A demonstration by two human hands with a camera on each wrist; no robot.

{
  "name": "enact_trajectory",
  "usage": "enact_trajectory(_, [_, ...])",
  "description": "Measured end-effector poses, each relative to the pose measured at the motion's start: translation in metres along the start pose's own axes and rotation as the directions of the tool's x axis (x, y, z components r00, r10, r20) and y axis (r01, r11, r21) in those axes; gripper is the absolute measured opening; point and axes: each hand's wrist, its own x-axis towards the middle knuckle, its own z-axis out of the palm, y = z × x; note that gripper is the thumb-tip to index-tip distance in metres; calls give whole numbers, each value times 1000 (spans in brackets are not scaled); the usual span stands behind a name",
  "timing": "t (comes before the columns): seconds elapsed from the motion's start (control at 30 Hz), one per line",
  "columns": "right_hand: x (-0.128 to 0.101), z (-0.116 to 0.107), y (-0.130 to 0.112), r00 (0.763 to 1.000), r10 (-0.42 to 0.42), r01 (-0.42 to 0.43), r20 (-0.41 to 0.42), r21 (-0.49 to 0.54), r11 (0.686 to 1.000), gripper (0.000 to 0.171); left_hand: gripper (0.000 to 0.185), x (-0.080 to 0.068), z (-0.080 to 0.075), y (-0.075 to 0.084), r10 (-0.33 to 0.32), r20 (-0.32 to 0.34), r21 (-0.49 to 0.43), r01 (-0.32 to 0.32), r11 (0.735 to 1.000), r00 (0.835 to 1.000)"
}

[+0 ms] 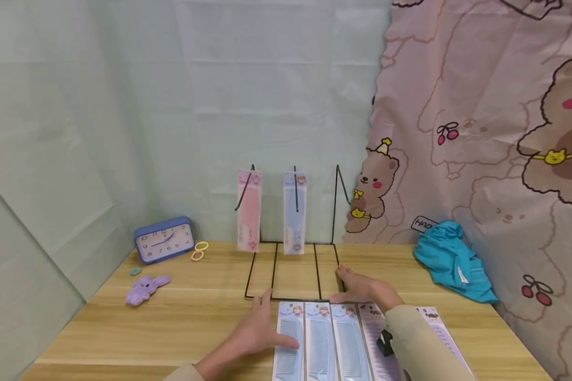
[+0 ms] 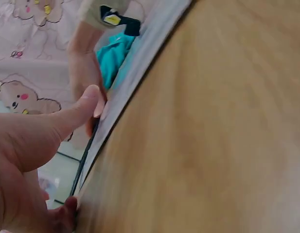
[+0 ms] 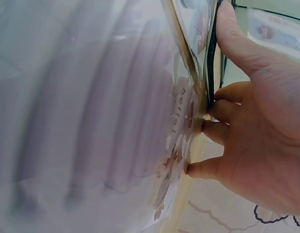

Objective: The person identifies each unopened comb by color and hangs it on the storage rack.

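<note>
A black wire display rack (image 1: 318, 272) stands on the table, its base flat and its hooks raised at the back. My left hand (image 1: 259, 330) is at the base's front left corner, fingertips touching down there and the thumb stretched over a packaged blue comb (image 1: 289, 354). At the front right corner, my right hand (image 1: 362, 288) rests against the wire with thumb and fingers spread. The right wrist view shows its fingertips (image 3: 215, 130) on the table beside the black wire. From two hooks hang a pink packet (image 1: 249, 217) and a blue packet (image 1: 294, 222); the right hook (image 1: 342, 185) carries none.
More packaged blue combs (image 1: 320, 344) and purple combs (image 1: 374, 338) lie in a row before the rack, partly under my right sleeve. A blue clock (image 1: 164, 241), hair ties (image 1: 198, 255) and a purple bunny-shaped item (image 1: 143, 289) are left. Teal cloth (image 1: 450, 262) lies right.
</note>
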Motion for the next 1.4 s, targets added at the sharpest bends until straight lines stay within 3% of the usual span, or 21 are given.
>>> enact_trajectory(0.2, [0,2,0,1000,8,-8,-1,-7,1000,101,148,-3,6,4,60,-23,106,-57,993,998])
enact_trajectory(0.53, [-1,1,0,1000,10,-10,-1,-11,1000,99,125,-13,-12,3,20,11,-24,-20,1000,1000])
enact_trajectory(0.7, [-2,1,-1,1000,5,-5,2,-1,1000,98,144,-25,-7,5,22,34,117,-26,993,999])
enact_trajectory(0.83, [0,0,-1,1000,-1,1,3,-1,1000,98,143,-29,-5,10,43,53,175,-52,983,998])
enact_trajectory(1.03, [1,1,1,1000,9,-9,3,-8,1000,99,127,-28,-12,8,38,64,3,-38,999,997])
enact_trajectory(1.23, [0,0,1,1000,-2,2,10,-13,1000,99,99,-25,-22,-5,88,98,-148,-73,986,991])
enact_trajectory(1.33, [1,-1,1,1000,-8,8,6,-20,1000,99,89,-25,-30,-8,124,183,-285,-68,956,975])
enact_trajectory(1.4, [1,-1,0,1000,-7,7,8,-23,1000,100,88,-25,-37,-9,150,254,-405,-36,914,956])
